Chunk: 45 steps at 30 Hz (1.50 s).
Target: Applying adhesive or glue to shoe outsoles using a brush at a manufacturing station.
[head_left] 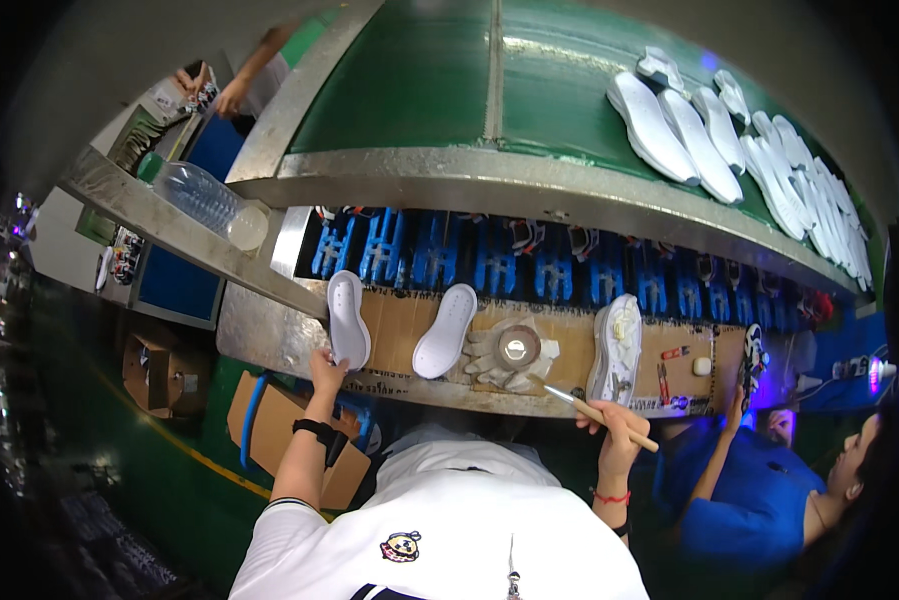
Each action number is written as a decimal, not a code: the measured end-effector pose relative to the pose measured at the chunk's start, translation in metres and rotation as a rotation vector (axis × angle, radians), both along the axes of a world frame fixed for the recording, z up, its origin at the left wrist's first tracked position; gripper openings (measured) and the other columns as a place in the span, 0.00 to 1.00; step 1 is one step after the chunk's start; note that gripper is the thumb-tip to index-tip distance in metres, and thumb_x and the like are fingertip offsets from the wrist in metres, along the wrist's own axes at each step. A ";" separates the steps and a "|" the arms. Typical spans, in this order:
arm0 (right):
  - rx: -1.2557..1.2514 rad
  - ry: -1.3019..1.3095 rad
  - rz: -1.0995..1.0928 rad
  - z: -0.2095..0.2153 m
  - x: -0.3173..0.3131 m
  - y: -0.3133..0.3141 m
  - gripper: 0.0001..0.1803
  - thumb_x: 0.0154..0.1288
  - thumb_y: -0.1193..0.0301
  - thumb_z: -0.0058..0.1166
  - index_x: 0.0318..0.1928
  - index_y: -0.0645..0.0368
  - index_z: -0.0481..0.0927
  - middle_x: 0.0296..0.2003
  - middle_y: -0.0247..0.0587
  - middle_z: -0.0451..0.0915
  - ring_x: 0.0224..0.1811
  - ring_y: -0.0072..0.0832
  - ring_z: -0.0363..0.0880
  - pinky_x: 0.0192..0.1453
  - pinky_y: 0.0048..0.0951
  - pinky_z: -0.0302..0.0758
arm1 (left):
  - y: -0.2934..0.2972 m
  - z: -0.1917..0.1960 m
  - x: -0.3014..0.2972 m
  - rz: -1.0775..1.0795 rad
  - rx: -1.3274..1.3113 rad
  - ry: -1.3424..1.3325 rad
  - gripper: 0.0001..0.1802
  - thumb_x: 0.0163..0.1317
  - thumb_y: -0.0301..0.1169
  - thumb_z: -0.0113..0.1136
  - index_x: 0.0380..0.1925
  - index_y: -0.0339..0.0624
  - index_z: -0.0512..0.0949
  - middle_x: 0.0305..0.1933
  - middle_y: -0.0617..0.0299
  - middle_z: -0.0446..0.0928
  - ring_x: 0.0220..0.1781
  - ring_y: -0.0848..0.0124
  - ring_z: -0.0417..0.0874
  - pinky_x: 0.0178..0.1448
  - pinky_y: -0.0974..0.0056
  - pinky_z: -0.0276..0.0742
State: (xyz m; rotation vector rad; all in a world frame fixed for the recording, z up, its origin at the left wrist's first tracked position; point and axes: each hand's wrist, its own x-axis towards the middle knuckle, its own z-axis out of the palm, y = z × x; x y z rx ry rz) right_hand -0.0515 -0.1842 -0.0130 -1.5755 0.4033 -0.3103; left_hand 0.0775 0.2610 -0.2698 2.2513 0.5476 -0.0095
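Note:
My left hand (pixel 327 371) grips the near end of a white shoe sole (pixel 348 318) at the left of the workbench. In my right hand (pixel 617 438) is a brush (pixel 599 415) with a wooden handle, its tip pointing left toward a small round dish (pixel 518 347) of pale liquid. The dish sits on a greyish work glove (pixel 491 368). Between the dish and my left hand lies a second white sole (pixel 445 332). Right of the dish, another white sole (pixel 616 350) holds small yellowish pieces.
Several white soles (pixel 659 130) lie on the green conveyor belt (pixel 399 90) above the bench. Blue racks (pixel 439 255) stand behind the bench. A plastic bottle (pixel 204 200) rests on a metal ledge at left. To the right, a co-worker in blue (pixel 759 490) handles a shoe (pixel 752 360).

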 end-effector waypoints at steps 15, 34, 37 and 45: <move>0.082 0.074 0.205 -0.014 0.016 0.019 0.17 0.64 0.70 0.43 0.35 0.73 0.81 0.27 0.52 0.82 0.25 0.28 0.80 0.28 0.21 0.71 | -0.006 0.079 0.020 -0.014 -0.712 0.036 0.19 0.59 0.20 0.53 0.51 0.35 0.65 0.44 0.50 0.75 0.37 0.67 0.80 0.42 0.65 0.82; -0.278 -0.243 0.502 0.034 0.060 0.049 0.09 0.59 0.78 0.48 0.33 0.67 0.83 0.24 0.44 0.82 0.21 0.27 0.79 0.26 0.23 0.73 | -0.170 0.256 -0.017 -0.430 -0.854 -0.246 0.23 0.57 0.14 0.52 0.51 0.32 0.57 0.46 0.50 0.74 0.49 0.68 0.78 0.51 0.68 0.76; -0.306 -0.260 0.529 0.037 0.063 0.048 0.09 0.59 0.78 0.48 0.33 0.67 0.83 0.23 0.43 0.82 0.20 0.27 0.78 0.25 0.23 0.72 | -0.170 0.256 -0.020 -0.447 -0.862 -0.243 0.23 0.58 0.14 0.52 0.51 0.32 0.58 0.46 0.50 0.75 0.49 0.69 0.78 0.51 0.69 0.76; -0.309 -0.264 0.544 0.038 0.065 0.041 0.08 0.57 0.78 0.50 0.31 0.66 0.83 0.21 0.42 0.81 0.19 0.27 0.77 0.24 0.23 0.71 | -0.171 0.253 -0.020 -0.468 -0.816 -0.260 0.23 0.58 0.15 0.53 0.52 0.31 0.59 0.45 0.51 0.76 0.47 0.71 0.79 0.47 0.71 0.77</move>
